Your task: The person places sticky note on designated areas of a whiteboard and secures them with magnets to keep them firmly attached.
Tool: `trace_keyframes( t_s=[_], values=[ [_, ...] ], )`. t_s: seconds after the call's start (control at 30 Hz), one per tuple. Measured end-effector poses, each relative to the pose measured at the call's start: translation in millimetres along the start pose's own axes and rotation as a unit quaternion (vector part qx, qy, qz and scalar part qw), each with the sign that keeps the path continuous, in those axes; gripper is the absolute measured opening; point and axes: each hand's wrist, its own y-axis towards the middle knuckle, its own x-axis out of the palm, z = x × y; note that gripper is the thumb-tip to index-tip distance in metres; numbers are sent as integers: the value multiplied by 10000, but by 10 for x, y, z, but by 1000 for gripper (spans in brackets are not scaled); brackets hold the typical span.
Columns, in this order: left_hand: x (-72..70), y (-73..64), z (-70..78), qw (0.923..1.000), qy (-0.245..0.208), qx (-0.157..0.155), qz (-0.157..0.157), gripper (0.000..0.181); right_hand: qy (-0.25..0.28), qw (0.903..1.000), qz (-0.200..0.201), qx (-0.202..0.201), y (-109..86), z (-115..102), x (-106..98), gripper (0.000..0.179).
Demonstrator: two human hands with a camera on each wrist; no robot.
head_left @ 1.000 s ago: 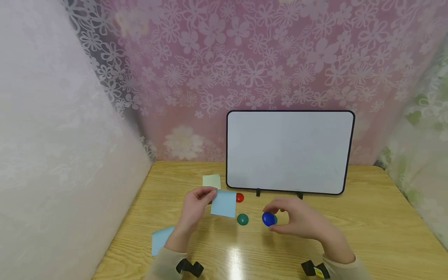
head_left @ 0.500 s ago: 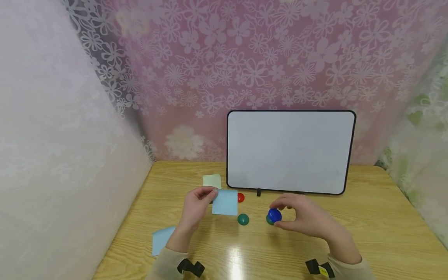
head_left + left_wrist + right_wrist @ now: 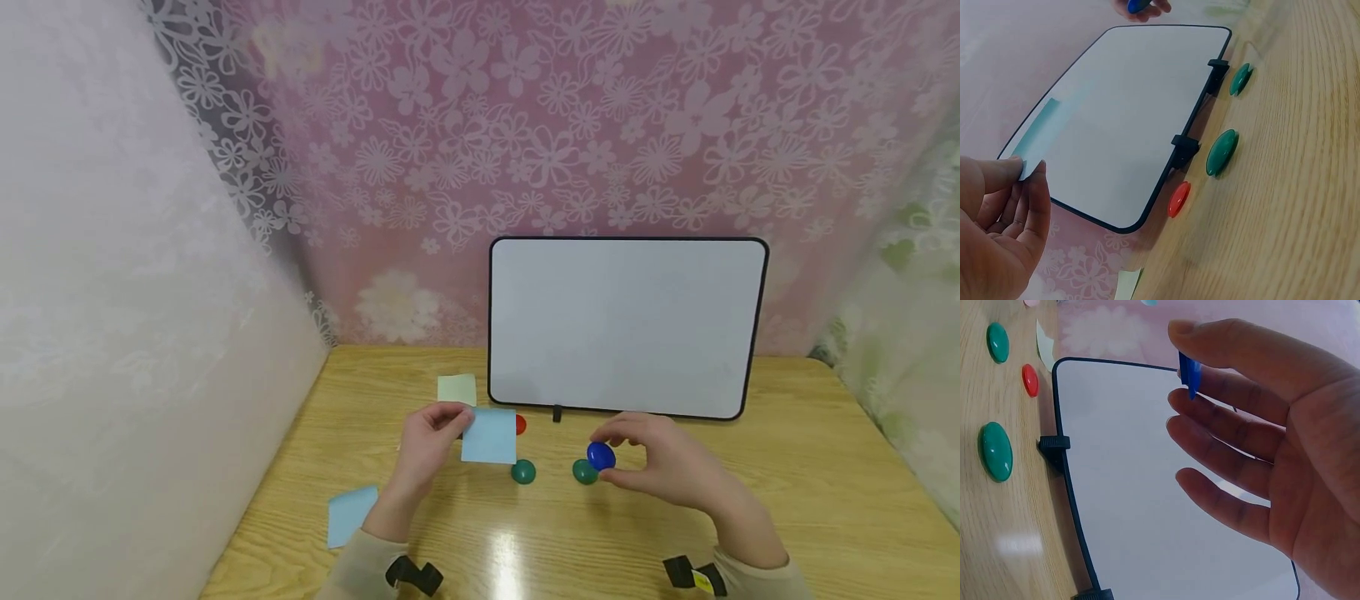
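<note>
My left hand (image 3: 429, 442) pinches a light blue sticky note (image 3: 489, 436) by its upper left corner, held above the table. In the left wrist view the note (image 3: 1036, 134) appears nearly edge-on between thumb and fingertips. My right hand (image 3: 667, 462) grips a round blue magnet (image 3: 601, 456) between thumb and fingers, also raised. From the right wrist, the magnet (image 3: 1190, 374) shows side-on, and the other fingers are loosely bent. One green magnet (image 3: 585, 472) lies just below and left of the blue one; a second green magnet (image 3: 523, 472) is near the note. The note partly covers a red magnet (image 3: 521, 425).
A black-framed whiteboard (image 3: 628, 325) stands on dark feet (image 3: 557, 413) at the back of the wooden table (image 3: 570, 550). A pale yellow-green note (image 3: 457, 388) lies left of the board. Another blue note (image 3: 351, 517) rests at the table's left side.
My right hand has shifted right and slightly up with the blue magnet, uncovering more of the green magnet beneath. The left hand and its note have drifted slightly right.
</note>
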Motion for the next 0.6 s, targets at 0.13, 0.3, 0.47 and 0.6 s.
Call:
trace_keyframes(
  t_s=[0.13, 0.3, 0.47, 0.6],
  values=[
    [39, 17, -3, 9999, 128, -9, -38, 20, -85, 9998, -3, -154, 33, 50, -30, 35],
    [143, 71, 22, 9997, 219, 35, -86, 23, -177, 9995, -157, -230, 120, 176, -55, 34],
    [269, 167, 2, 9995, 231, 133, -192, 22, -218, 9993, -301, -76, 218, 317, -69, 32],
    [355, 238, -51, 9993, 286, 132, -224, 21, -259, 9991, -326, -16, 303, 403, -69, 31]
  ],
)
